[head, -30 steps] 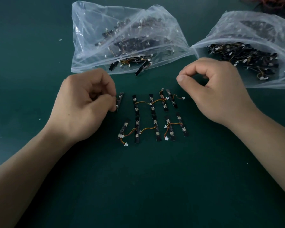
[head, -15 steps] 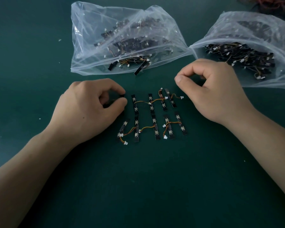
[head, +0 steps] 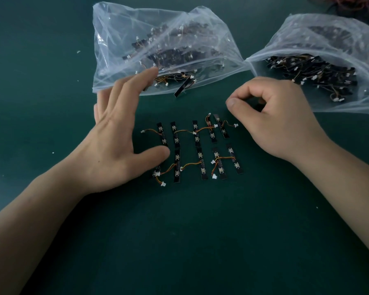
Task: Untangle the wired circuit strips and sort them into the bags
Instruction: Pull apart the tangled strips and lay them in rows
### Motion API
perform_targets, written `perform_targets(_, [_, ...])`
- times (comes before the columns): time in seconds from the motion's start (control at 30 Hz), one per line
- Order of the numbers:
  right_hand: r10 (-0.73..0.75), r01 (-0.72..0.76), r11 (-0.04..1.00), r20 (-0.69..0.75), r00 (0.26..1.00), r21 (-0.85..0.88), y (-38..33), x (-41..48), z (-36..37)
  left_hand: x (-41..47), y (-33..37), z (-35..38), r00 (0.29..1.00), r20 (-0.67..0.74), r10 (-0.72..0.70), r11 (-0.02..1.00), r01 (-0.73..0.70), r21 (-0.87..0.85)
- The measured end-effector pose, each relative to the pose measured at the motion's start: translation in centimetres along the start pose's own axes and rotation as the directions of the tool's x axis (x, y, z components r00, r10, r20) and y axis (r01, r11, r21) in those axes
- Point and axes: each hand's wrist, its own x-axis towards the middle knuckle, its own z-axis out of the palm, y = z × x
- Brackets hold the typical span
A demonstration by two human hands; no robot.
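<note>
On the dark green table (head: 179,241), two crinkled clear plastic sacks, the left bag (head: 124,28) and the right bag (head: 328,33), each hold a heap of bagged strips (head: 311,71), black with orange wires and white plugs. Between the hands, about ten flat loose strips (head: 197,133) lie in two rows, wire-linked. The left hand (head: 115,135) is spread straight-fingered just beside them, fingertips at the left bag's mouth, while the right hand (head: 281,118) hovers curled at their upper right, holding nothing visible.
</note>
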Motion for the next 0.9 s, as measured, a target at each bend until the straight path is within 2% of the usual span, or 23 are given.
perform_targets(0.43, [0.01,-0.009,1.0,0.006,1.0,-0.009,-0.2,0.0,0.0,0.2,-0.4,0.2,0.996,0.06,0.063,0.994,-0.069,0.088])
perform_targets(0.53, [0.009,-0.009,1.0,0.009,1.0,-0.01,-0.2,0.1,0.0,0.2,-0.3,0.6,0.998,0.014,0.056,0.993,-0.057,0.108])
perform_targets(0.7, [0.008,-0.008,1.0,0.011,1.0,-0.007,-0.2,0.0,0.0,0.7,-0.2,1.0,0.986,-0.164,-0.039,0.99,0.06,0.128])
perform_targets(0.8, [0.007,-0.007,1.0,0.009,1.0,-0.006,-0.2,0.0,0.0,0.8,-0.3,0.8,0.985,-0.159,-0.073,0.991,0.089,0.097])
perform_targets(0.9, [0.007,-0.007,1.0,0.011,1.0,-0.001,-0.1,0.0,0.0,0.7,0.0,0.9,0.991,-0.116,-0.064,0.987,0.08,0.138])
